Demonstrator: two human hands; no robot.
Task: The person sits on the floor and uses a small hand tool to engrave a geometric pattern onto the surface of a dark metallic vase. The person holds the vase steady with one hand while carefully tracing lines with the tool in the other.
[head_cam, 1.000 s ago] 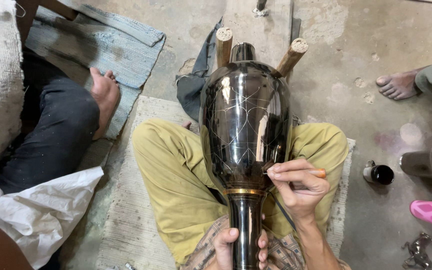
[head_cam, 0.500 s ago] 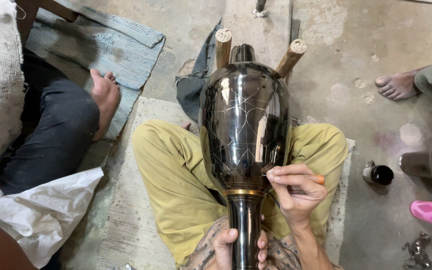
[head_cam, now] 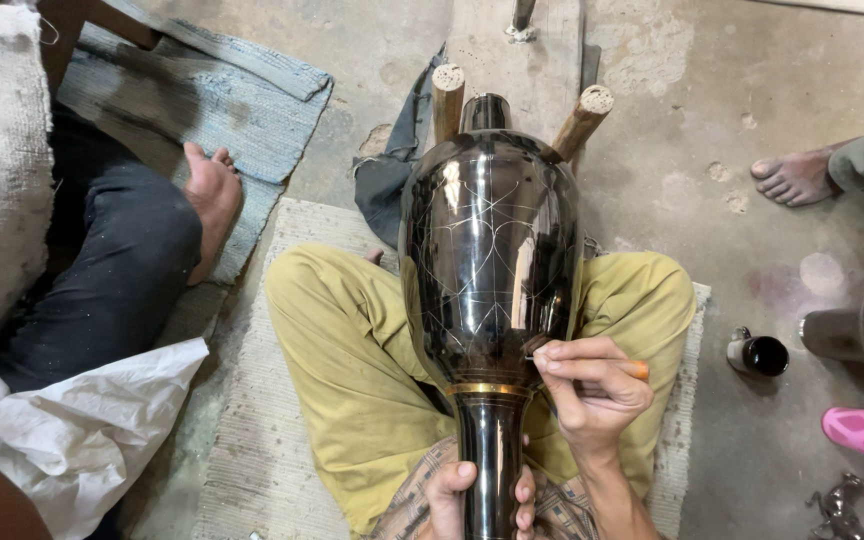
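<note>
Gripping the neck of a dark, line-engraved metal vase (head_cam: 489, 270) with the left hand (head_cam: 480, 497), closed around it near the lap; pinching an orange-handled engraving tool (head_cam: 632, 369) in the right hand (head_cam: 592, 392), tip touching the vase's lower right side.

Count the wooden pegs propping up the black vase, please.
2: left peg beside the vase neck, right peg slanting off its shoulder. More could hide behind the vase.
</note>
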